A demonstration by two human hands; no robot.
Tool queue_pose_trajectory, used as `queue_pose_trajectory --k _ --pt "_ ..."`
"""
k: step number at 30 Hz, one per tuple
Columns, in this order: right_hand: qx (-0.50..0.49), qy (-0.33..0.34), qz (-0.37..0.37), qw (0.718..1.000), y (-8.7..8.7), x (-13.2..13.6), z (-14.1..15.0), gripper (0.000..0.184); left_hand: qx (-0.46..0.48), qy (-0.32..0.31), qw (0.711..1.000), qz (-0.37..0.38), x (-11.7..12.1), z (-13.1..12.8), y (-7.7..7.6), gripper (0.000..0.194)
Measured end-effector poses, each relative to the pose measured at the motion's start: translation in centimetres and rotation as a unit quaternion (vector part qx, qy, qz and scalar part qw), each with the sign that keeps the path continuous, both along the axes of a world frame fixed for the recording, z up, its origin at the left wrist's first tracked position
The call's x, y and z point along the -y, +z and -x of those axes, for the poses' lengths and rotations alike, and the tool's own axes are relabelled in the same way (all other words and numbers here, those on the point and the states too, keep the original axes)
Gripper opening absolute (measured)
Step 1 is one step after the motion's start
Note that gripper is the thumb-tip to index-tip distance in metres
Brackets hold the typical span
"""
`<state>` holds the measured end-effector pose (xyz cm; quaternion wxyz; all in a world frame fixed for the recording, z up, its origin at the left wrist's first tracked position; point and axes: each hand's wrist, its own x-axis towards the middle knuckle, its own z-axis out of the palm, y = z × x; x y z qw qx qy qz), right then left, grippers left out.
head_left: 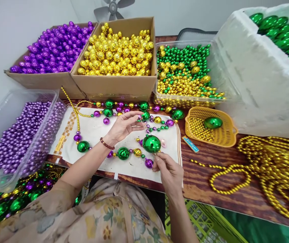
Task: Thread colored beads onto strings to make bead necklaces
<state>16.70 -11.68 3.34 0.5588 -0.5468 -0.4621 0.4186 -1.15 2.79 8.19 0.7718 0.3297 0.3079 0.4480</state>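
My left hand, with a brown bead bracelet at its wrist, pinches a thin thread beside small purple beads. Down this thread hangs a large shiny green bead. Just under the bead, the fingertips of my right hand are closed on a thin strand; its exact kind is hard to make out. A garland of green, purple and gold beads loops over the white cloth around both hands. A yellow bead chain runs from its left side.
Behind stand cartons of purple beads and gold beads, plus a clear bin. Purple pearls fill the left bin. A yellow basket, gold bead strands and a white foam box are on the right.
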Motion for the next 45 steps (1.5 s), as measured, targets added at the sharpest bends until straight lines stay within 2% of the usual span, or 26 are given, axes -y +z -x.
queue_pose_trajectory --k 6,11,15,17,19,21,22,25,27,29,31,32,35,37,39,41,43,45 --pt "0.000 -0.011 0.033 0.999 0.1 -0.2 0.5 0.018 -0.021 0.015 0.999 -0.030 0.0 -0.3 0.2 0.029" --pt "-0.051 -0.010 0.065 0.997 0.2 -2.0 2.0 0.024 -0.003 -0.007 1.000 -0.012 1.4 -2.2 0.0 0.025" --pt "-0.084 -0.006 0.080 0.993 0.3 -3.3 3.3 0.026 0.007 0.058 0.998 0.011 2.2 -4.4 -0.6 0.030" --pt "-0.075 0.019 0.071 0.994 0.7 -3.7 3.1 0.026 -0.021 0.094 0.995 -0.015 1.8 -5.1 -0.3 0.029" --pt "-0.041 0.035 0.053 0.997 1.4 -4.1 2.0 0.025 -0.071 0.092 0.989 -0.086 1.1 -5.4 0.4 0.026" --pt "-0.013 0.002 0.020 1.000 2.7 -5.0 0.4 0.024 -0.135 0.041 0.971 -0.193 0.3 -5.5 1.6 0.023" --pt "-0.012 -0.029 -0.002 1.000 3.4 -5.7 -0.4 0.024 -0.170 0.003 0.953 -0.252 -0.1 -5.5 2.2 0.020" --pt "-0.037 -0.063 -0.065 0.995 5.6 -8.0 -2.3 0.024 -0.269 -0.097 0.869 -0.404 -0.6 -5.9 3.7 0.013" --pt "-0.055 -0.087 -0.100 0.990 6.8 -9.3 -3.3 0.020 -0.319 -0.111 0.820 -0.462 -0.7 -6.3 4.2 0.014" --pt "-0.079 -0.159 -0.149 0.973 7.7 -10.1 -4.3 0.019 -0.347 -0.101 0.793 -0.491 -0.7 -6.4 4.5 0.014" --pt "-0.111 -0.206 -0.186 0.954 8.1 -10.3 -5.1 0.023 -0.352 -0.100 0.785 -0.499 -0.7 -6.4 4.8 0.016" --pt "-0.124 -0.195 -0.187 0.955 8.2 -10.2 -5.2 0.023 -0.348 -0.107 0.786 -0.499 -0.7 -6.3 5.0 0.018" --pt "-0.123 -0.085 -0.131 0.980 7.9 -9.5 -4.5 0.023 -0.329 -0.119 0.801 -0.486 -0.9 -6.1 5.8 0.021" --pt "-0.109 -0.060 -0.108 0.986 7.7 -9.0 -3.7 0.025 -0.320 -0.141 0.806 -0.478 -1.0 -6.1 6.1 0.021" --pt "-0.114 -0.073 -0.099 0.986 7.7 -8.7 -3.4 0.027 -0.318 -0.173 0.802 -0.475 -1.1 -5.9 5.9 0.021" --pt "-0.126 -0.072 -0.090 0.985 7.9 -8.5 -3.9 0.029 -0.328 -0.181 0.793 -0.480 -1.1 -5.4 5.0 0.018" --pt "-0.135 -0.060 -0.108 0.983 8.7 -8.4 -5.2 0.028 -0.351 -0.151 0.794 -0.474 -1.0 -4.5 3.4 0.014" --pt "-0.139 -0.059 -0.161 0.975 9.7 -8.2 -6.6 0.025 -0.374 -0.113 0.805 -0.447 -0.9 -3.5 1.5 0.013"
